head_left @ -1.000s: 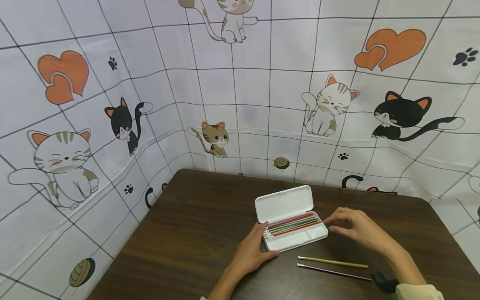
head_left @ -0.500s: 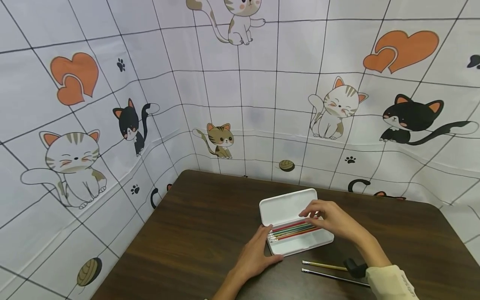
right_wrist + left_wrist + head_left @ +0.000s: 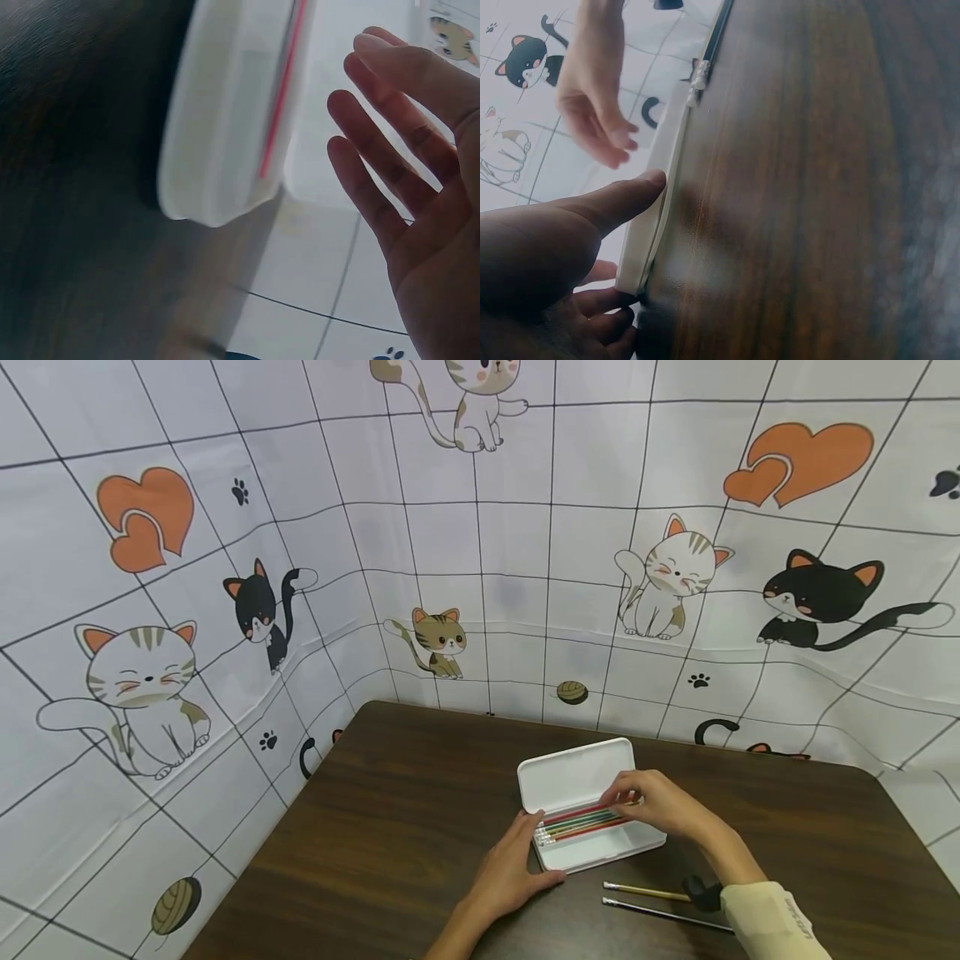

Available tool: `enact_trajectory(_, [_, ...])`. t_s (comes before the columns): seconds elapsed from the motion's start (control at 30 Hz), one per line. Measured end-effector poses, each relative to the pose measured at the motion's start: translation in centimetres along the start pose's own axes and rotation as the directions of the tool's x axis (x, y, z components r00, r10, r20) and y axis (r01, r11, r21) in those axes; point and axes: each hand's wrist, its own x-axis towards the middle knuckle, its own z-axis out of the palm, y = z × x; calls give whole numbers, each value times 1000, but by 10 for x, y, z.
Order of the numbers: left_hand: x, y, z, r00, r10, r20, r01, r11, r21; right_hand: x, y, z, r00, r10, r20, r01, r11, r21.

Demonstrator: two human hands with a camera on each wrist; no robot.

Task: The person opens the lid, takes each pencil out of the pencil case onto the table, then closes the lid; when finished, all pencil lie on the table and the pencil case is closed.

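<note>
dark wood table (image 3: 390, 827) with cat-print sheets behind, open white pencil case (image 3: 588, 810) sitting mid-table. left hand (image 3: 510, 872) rests flat on the case's 8 o'clock corner, fingers relaxed. right hand (image 3: 660, 802) hovers over the coloured pencils (image 3: 577, 823) inside, fingers loose and straight, holding nothing.

Pencil case (image 3: 573, 768): white. Pencils inside (image 3: 581, 823): red, green, orange. Loose pencils on table: one yellow (image 3: 647, 891), one black (image 3: 667, 914). Table (image 3: 390, 827): dark brown woodgrain. Backdrop (image 3: 480, 552): white, black grid, cartoon cats, orange hearts.
</note>
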Motion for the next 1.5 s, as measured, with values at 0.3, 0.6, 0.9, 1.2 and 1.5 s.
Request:
enact_trajectory(0.3, [-2,1,-1,1000,-3,4,3,1000,-2,-4,14,9,997,42,61,-41,999,-22])
enact_trajectory(0.6, [-2,1,-1,1000,3,1,-3,1000,-3,0,14,10,997,-16,70,23,994,-108])
enact_trajectory(0.9, [-2,0,-1,1000,0,3,0,1000,-6,0,14,14,998,9,60,5,974,-227])
enact_trajectory(1.2, [-3,1,-2,1000,6,-3,-6,1000,-7,2,10,13,996,5,85,18,961,-276])
enact_trajectory(1.5, [-2,-2,1,999,30,-14,-29,999,22,-3,7,16,998,32,62,-12,955,-298])
